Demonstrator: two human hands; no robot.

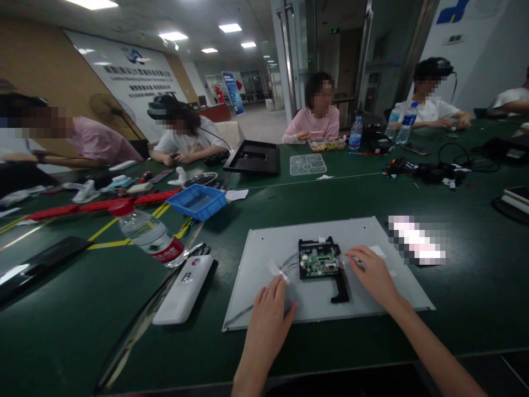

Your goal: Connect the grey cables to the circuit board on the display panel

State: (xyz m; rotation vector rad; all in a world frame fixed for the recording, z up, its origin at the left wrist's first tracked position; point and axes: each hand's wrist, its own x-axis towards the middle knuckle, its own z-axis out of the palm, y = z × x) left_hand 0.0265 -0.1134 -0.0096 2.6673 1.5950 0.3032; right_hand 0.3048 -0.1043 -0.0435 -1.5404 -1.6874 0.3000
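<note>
A flat white panel [264, 248] lies on the table in front of me. On it sits a green circuit board [320, 266] in a black plastic bracket [341, 292], with thin grey cables [289, 264] running out to the left. My left hand [268, 309] rests over the panel's front left part, fingers stretched and thumb apart, its fingertips at a translucent strip [278, 270] by the cables. My right hand [372, 275] is at the bracket's right edge, fingers bent together in a pinch. A clear strip shows beside those fingertips; what they hold is too small to make out.
Left of the panel are a white power bank [184, 289], a tilted water bottle [149, 234] and a blue tray [198, 201]. A phone [417, 241] with a lit screen lies to the right. Farther back are a black frame [253, 157], a clear lid [308, 164] and several seated people.
</note>
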